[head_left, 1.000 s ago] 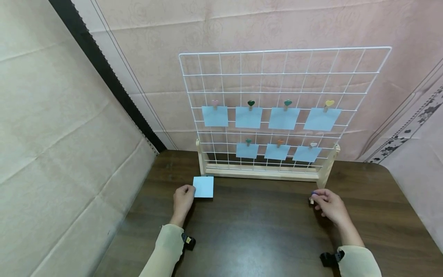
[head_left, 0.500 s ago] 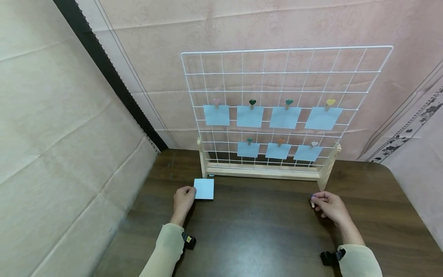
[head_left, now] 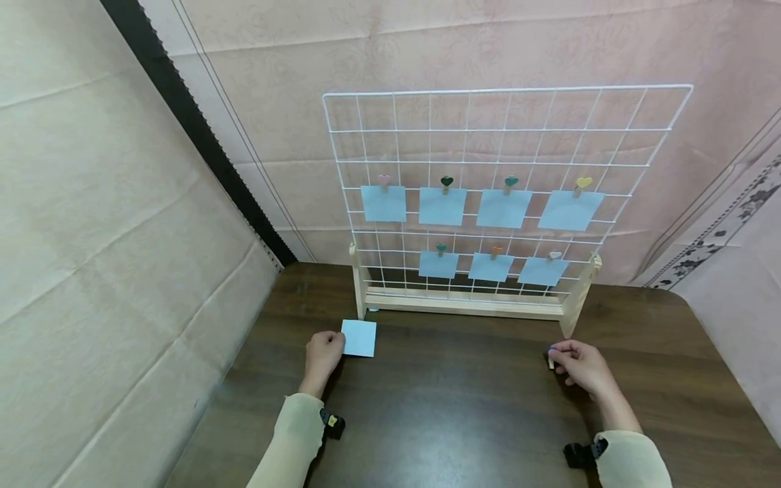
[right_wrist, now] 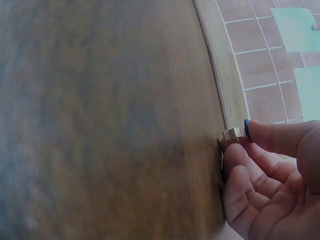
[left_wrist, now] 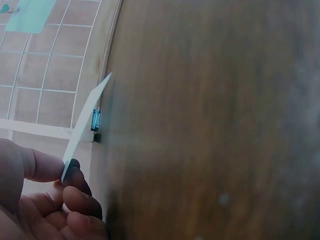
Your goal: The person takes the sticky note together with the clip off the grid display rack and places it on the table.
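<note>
In the head view my left hand [head_left: 324, 354] pinches a blue paper note [head_left: 358, 338] by its left edge, in front of the rack's left foot. The left wrist view shows the same note [left_wrist: 82, 122] nearly edge-on between thumb and fingers, tilted off the table. Over on the right, my right hand [head_left: 582, 364] pinches a small wooden clothespin [right_wrist: 233, 133] with a blue top between thumb and fingertips, close to the rack's right foot. A white wire grid rack [head_left: 506, 89] stands upright on a pale wooden base [head_left: 464, 305], between and beyond the hands.
Several blue notes hang on the grid in two rows, such as this upper note [head_left: 443, 207] and this lower note [head_left: 489, 268], each under a small clip. A sliver of blue [head_left: 373, 310] shows by the base's left foot. All stands on a dark wooden table [head_left: 451, 393].
The note in my left hand has come slightly lower and nearer, with a small tilt. My right hand has shifted slightly down, still pinching the clothespin. The view has drifted a little.
</note>
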A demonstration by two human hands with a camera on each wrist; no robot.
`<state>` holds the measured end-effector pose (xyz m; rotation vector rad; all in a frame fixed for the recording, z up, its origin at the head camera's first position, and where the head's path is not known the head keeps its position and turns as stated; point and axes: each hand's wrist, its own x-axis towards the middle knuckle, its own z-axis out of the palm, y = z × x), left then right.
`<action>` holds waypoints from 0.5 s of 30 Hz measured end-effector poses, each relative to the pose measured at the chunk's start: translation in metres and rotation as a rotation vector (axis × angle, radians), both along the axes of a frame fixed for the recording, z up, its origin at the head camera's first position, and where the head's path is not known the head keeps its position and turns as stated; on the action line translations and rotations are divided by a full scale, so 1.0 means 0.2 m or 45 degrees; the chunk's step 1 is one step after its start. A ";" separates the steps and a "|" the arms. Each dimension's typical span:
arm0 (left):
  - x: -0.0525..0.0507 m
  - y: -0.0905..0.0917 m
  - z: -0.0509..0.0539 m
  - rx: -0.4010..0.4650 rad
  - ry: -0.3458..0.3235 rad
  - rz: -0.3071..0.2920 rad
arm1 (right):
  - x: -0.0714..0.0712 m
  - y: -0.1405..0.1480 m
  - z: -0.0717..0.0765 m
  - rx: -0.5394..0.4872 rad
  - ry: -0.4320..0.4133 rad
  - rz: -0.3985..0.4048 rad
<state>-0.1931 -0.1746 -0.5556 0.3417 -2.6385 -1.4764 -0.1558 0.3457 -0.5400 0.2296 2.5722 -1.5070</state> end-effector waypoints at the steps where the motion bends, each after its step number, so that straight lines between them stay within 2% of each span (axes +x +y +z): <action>1: 0.00 0.00 0.00 -0.008 -0.004 -0.002 | 0.00 0.00 0.00 0.000 -0.001 -0.001; 9: 0.00 -0.02 0.00 -0.057 -0.067 -0.044 | 0.00 0.00 0.00 0.016 0.015 -0.014; 15: -0.02 -0.03 0.00 -0.129 -0.166 -0.060 | 0.00 0.00 -0.01 0.023 0.009 -0.021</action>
